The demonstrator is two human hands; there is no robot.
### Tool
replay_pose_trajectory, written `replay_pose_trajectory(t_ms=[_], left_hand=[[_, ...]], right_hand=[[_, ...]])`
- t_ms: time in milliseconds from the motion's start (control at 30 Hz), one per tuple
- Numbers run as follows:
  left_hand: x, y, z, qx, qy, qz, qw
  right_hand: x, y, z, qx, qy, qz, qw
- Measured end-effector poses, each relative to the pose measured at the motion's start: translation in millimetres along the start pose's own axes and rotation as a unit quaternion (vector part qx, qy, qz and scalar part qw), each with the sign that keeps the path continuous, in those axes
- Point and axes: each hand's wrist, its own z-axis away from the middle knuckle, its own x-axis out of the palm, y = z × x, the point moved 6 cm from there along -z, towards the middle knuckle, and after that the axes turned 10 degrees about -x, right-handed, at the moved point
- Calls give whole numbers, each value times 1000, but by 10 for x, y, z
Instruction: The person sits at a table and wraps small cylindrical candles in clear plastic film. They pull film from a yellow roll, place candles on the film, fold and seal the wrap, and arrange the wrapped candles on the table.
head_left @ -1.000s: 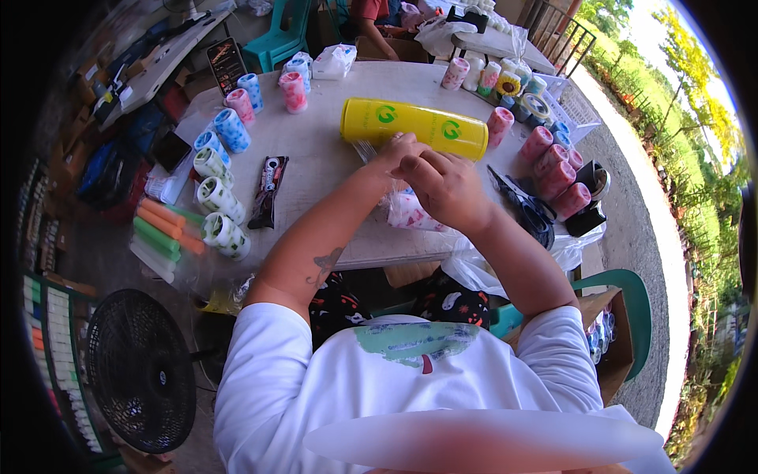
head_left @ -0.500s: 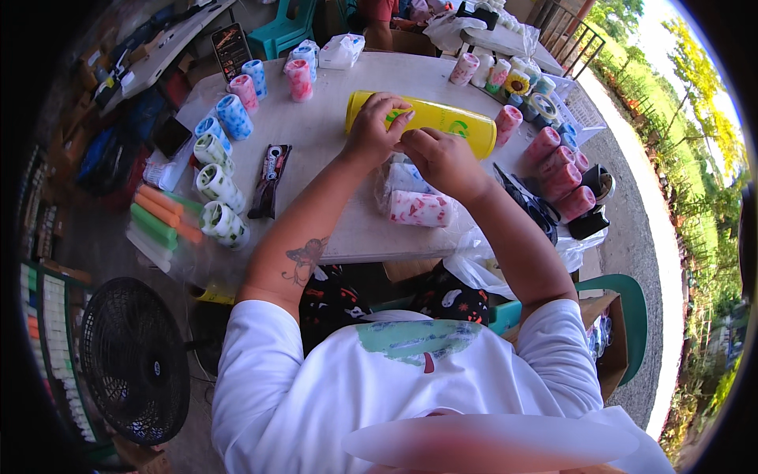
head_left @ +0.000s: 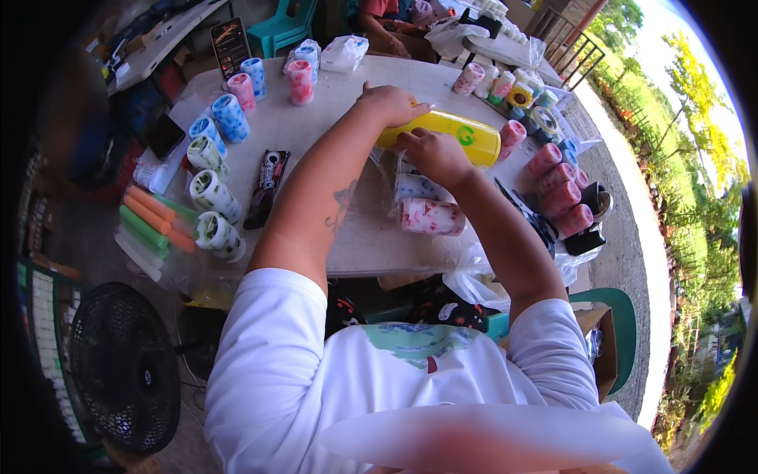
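A yellow cylinder point(head_left: 467, 139) with green print lies across the table. My left hand point(head_left: 388, 105) rests over its left end, thumb stretched along the top and fingers apart, partly hidden. Just below the cylinder, my right hand point(head_left: 436, 156) is closed in a pinch on what appears to be clear plastic wrap point(head_left: 384, 167). Under that hand lie a blue-and-white patterned roll point(head_left: 420, 187) and a white roll with red marks point(head_left: 432, 216), both partly inside clear plastic.
Green-patterned rolls point(head_left: 215, 195) and blue ones point(head_left: 230, 118) line the left side, near a dark snack packet point(head_left: 267, 188). Pink rolls point(head_left: 561, 198), tape point(head_left: 543, 118) and scissors point(head_left: 530, 213) lie at right. A black fan point(head_left: 126, 367) stands lower left. Another person's arm point(head_left: 385, 31) shows beyond the table.
My left hand has moved away from my right, up and over the cylinder's left end, and its fingers have spread. The right hand stays pinched, slightly lower. The cylinder has hardly shifted.
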Motion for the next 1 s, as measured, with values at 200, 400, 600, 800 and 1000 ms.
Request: replay_pose_trajectory(t_ms=[200, 400, 600, 800, 1000], left_hand=[[65, -12, -98, -7, -7, 7, 1000], [38, -66, -327, -50, 17, -37, 998], [17, 88, -233, 69, 138, -3, 988], [-24, 31, -188, 80, 132, -1, 988], [-144, -93, -650, -31, 178, -72, 981]], right_hand=[[90, 14, 47, 10, 11, 36, 999], [17, -60, 53, -9, 27, 71, 997], [177, 212, 11, 63, 33, 14, 997], [227, 256, -36, 55, 14, -50, 997], [243, 238, -59, 45, 4, -59, 997]])
